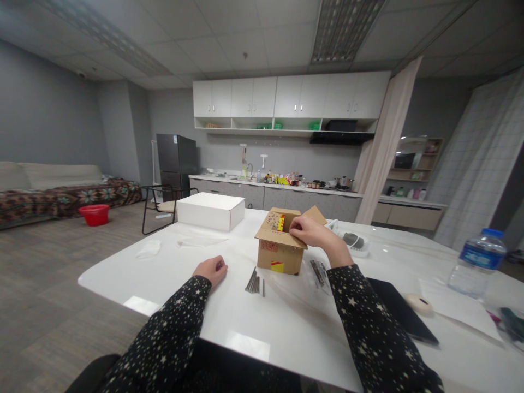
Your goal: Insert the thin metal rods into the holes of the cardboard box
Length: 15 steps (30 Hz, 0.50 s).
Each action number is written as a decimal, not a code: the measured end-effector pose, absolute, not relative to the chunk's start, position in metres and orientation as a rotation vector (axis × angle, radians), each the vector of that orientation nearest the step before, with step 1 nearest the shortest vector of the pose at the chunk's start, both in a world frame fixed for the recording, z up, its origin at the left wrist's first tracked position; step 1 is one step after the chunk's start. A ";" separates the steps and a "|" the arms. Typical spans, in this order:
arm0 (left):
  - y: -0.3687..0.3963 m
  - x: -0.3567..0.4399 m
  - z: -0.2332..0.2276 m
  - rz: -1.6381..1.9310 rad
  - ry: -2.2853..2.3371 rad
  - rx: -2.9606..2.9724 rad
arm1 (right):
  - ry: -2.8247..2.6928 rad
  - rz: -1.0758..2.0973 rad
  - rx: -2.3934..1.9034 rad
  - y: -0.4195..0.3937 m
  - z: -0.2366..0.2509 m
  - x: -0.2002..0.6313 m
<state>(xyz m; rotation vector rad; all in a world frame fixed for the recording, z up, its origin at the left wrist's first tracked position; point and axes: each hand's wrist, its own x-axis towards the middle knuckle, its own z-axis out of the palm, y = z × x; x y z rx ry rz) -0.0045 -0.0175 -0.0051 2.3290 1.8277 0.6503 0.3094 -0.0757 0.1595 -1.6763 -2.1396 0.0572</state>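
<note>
At the middle of the frame, on the white table [286, 327], stands a small cardboard box [280, 252] with its flaps up. The right hand [313, 232] rests on the box's upper right rim, fingers bent over the edge and pinching a flap; whether anything else is held inside the grip cannot be told. The left hand [210, 269] lies on the table to the left of the box, well apart from it, curled loosely closed and holding nothing that shows.

Just below the box, between the two sleeves, lies a small bundle of nails [254, 283], and a second scatter of nails [318, 272] lies by the right wrist. A white box [210, 210] sits further up and left, a water bottle [477, 263] at the right edge, and a dark tablet [399, 314] beside the right sleeve.

Judging from the grip, the box is light and could tip or slide when the flap is pulled; bracing its left side with the free hand, and keeping the sleeve off the loose nails, would serve well.
</note>
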 end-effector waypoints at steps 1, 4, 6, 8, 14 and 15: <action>-0.017 -0.005 -0.005 0.653 1.827 2.329 | -2.142 0.059 -1.675 -0.075 0.159 0.310; -0.016 -0.005 -0.006 0.661 1.827 2.326 | -2.153 0.063 -1.662 -0.074 0.159 0.311; -0.014 -0.005 -0.007 0.659 1.829 2.327 | -2.159 0.069 -1.661 -0.075 0.159 0.311; -0.014 -0.006 -0.008 0.656 1.827 2.330 | -2.160 0.082 -1.674 -0.076 0.160 0.310; -0.015 -0.005 -0.006 0.654 1.835 2.335 | -2.160 0.139 -1.709 -0.080 0.163 0.309; -0.016 -0.005 -0.005 0.651 1.836 2.334 | -2.162 0.143 -1.703 -0.080 0.162 0.309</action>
